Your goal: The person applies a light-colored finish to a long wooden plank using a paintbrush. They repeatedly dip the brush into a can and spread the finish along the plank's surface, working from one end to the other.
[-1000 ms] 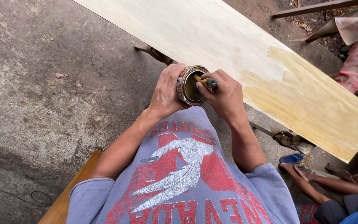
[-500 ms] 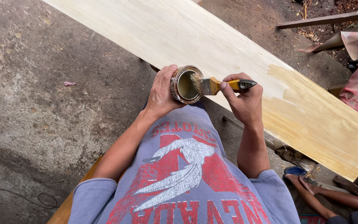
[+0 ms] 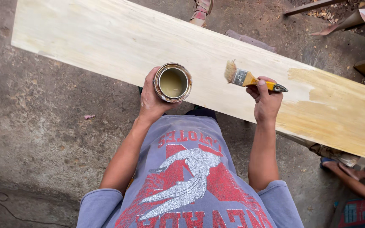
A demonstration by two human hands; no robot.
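My left hand point(image 3: 150, 99) grips a small round metal can point(image 3: 172, 82) of pale yellowish liquid, held over the near edge of a long pale wooden board point(image 3: 115, 40). My right hand point(image 3: 267, 101) holds a yellow-handled paintbrush point(image 3: 250, 79), its light bristles pointing left, just above the board. The board's right end point(image 3: 343, 114) is darker and wet-looking where it is coated; the rest is lighter.
The board lies diagonally above a rough concrete floor point(image 3: 43, 139). Another person's foot point(image 3: 201, 10) shows beyond the board at the top. A second person's legs and feet point(image 3: 351, 173) are at the lower right. Wood pieces point(image 3: 313, 6) lie at the top right.
The brush has come out of the can and moved right over the board. My hands have separated, and the view has shifted so more of the board's left part shows.
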